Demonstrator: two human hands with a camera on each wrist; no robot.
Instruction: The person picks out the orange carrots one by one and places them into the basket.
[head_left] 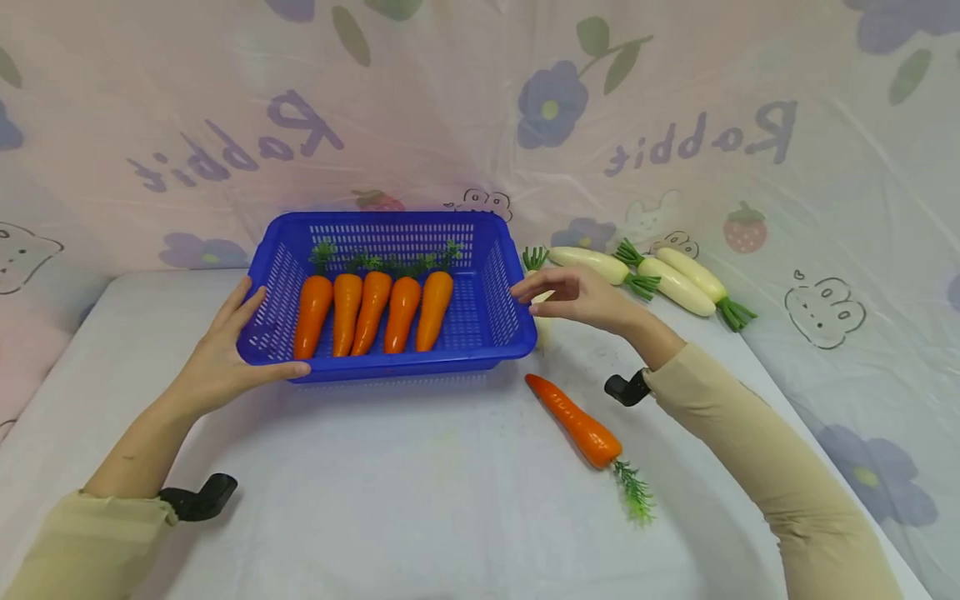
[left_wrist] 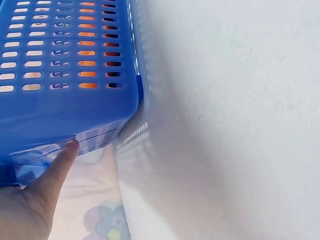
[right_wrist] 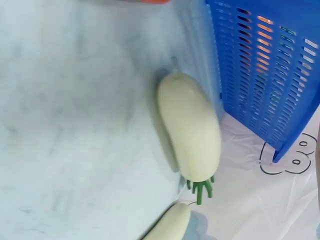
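A blue plastic basket (head_left: 412, 364) with slotted walls stands on the white table. Several orange carrots (head_left: 403, 315) lie side by side in it, their green tops toward the back wall. My left hand (head_left: 215, 360) is at its front left corner, thumb along the front rim and fingers spread by the left side. In the left wrist view one finger (left_wrist: 65, 157) touches the outer wall. My right hand (head_left: 581, 298) reaches the right rim with its fingertips, the fingers loosely bent. Beneath that hand, a white radish (right_wrist: 192, 127) lies beside the basket, mostly hidden in the head view.
One loose carrot (head_left: 577, 423) with a leafy green top lies in front of the basket's right end. Several white radishes (head_left: 675, 285) with green stubs lie at the back right. A printed cloth (head_left: 450, 108) hangs behind the table (head_left: 375, 500).
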